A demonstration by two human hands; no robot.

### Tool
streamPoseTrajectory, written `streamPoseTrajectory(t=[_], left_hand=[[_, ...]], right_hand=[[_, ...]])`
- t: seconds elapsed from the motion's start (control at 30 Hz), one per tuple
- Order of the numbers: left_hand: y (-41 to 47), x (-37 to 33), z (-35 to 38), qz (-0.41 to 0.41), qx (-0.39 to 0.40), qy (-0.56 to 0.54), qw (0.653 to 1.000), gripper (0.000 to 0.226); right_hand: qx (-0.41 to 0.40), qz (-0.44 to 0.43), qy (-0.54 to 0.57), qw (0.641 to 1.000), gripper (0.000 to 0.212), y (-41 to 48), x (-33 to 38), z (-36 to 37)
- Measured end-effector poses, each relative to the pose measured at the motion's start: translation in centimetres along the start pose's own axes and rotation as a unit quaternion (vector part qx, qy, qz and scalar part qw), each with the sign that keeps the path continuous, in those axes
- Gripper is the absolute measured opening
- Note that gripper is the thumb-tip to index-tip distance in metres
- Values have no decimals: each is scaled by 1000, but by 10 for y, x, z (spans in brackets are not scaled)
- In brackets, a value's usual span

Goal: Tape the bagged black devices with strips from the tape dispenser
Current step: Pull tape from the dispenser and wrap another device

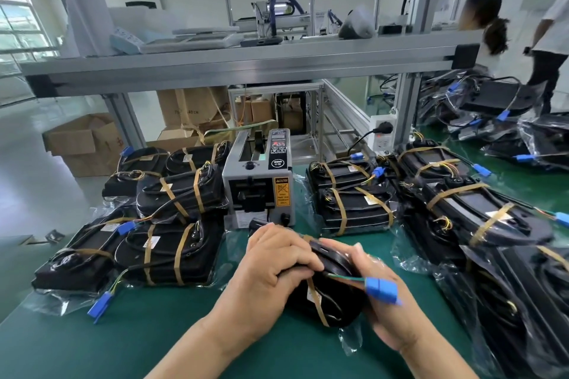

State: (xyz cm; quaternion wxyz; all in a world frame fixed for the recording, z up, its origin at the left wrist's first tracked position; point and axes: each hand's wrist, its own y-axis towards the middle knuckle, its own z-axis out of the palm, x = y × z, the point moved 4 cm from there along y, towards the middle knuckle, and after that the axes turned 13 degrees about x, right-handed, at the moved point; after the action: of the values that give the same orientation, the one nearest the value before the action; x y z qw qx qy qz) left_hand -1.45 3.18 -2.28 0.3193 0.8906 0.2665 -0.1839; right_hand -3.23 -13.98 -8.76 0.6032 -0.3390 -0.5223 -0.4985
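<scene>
We hold the bagged black device, one strip applied, just before the tape dispenser, left hand and right hand clasping it; taped devices flank it, while an untaped pile apparently remains.

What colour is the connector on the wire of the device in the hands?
The connector is blue; the head view shows it best.

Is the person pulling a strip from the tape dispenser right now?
No, the left hand and right hand both grip a bagged black device, apart from the tape dispenser.
</scene>
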Motion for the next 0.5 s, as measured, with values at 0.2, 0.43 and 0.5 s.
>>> streamPoseTrajectory(t=[0.2,0.43,0.5], left_hand=[[3,-8,2,38,37,127,991,9],[12,22,-47,-231,-140,-144,952,7],[16,61,-59,-367,-225,-221,875,10]], right_hand=[[50,25,-61,997,52,-1,-3,-4],[34,21,-124,992,72,0,-8,-6],[40,22,-129,991,70,1,-5,-6]])
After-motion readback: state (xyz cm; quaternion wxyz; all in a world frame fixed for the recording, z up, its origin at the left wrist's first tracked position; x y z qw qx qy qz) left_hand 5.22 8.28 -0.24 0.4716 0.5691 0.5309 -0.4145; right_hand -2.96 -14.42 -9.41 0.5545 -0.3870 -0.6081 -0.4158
